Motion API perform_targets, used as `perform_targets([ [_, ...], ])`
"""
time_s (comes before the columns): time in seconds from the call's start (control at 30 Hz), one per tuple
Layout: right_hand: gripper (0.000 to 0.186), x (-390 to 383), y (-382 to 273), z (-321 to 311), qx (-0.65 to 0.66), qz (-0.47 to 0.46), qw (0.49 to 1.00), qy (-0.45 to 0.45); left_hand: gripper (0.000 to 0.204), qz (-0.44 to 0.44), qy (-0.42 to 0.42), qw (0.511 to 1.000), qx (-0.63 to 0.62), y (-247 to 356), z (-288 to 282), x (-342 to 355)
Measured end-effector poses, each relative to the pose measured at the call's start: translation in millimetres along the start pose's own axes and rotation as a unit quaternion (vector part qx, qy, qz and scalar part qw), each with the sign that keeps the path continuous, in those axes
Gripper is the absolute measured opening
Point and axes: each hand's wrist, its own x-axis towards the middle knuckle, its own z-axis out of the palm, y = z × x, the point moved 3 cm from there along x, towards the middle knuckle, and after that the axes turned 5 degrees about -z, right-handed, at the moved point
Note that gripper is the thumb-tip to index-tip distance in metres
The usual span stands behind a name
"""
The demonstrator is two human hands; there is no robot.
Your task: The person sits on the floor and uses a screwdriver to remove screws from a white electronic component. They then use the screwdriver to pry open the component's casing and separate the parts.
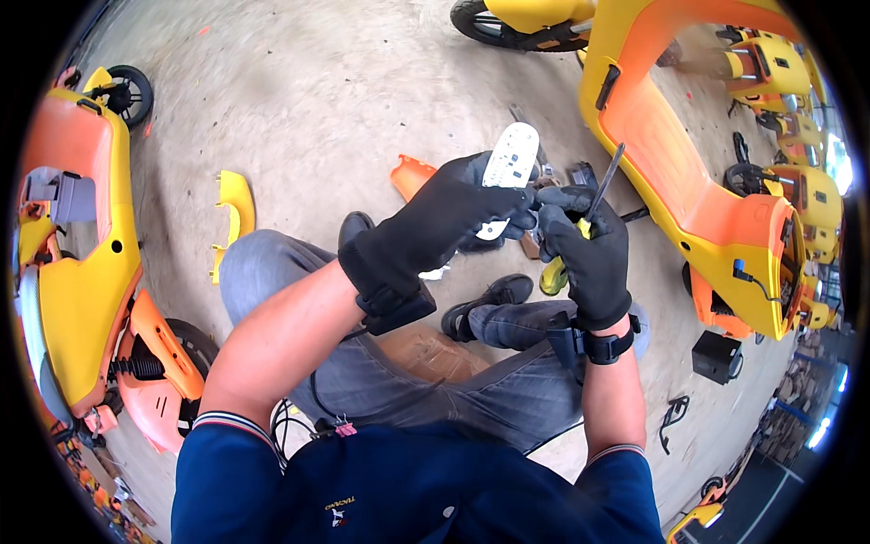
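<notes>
My left hand (444,204), in a black glove, grips a long white circuit board (513,156) with rounded ends and small dark parts on its face. The board stands tilted, its lower end beside the fingers. Close by on the right, my gloved right hand (587,258) is closed round a screwdriver (555,276) with a yellow-green handle. Its dark shaft points up and away past the thumb. The fingertips of both hands nearly meet near the board's lower edge; whether a small piece sits between the right fingertips cannot be made out.
Yellow and orange scooters stand at the left (86,299) and right (671,154). A yellow plastic trim piece (237,213) and an orange piece (410,175) lie on the concrete floor. Cardboard (426,352) lies between my legs. A black box (718,356) and black bracket (673,422) are on the right.
</notes>
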Motion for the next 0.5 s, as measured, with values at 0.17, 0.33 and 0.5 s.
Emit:
perform_targets([
  [0.17, 0.024, 5, -2, 4, -0.025, -0.020, 0.999, 0.004, 0.048, 0.000, 0.010, 1.000, 0.029, 2, -4, -3],
  [0.33, 0.022, 11, -11, -2, -0.100, -0.066, 0.993, 0.016, 0.052, 0.001, -0.029, 0.998, 0.055, 6, 3, -9],
  [0.5, 0.024, 9, -12, 1, -0.136, -0.075, 0.987, 0.029, 0.054, -0.015, -0.019, 0.996, 0.089, 8, 6, -14],
])
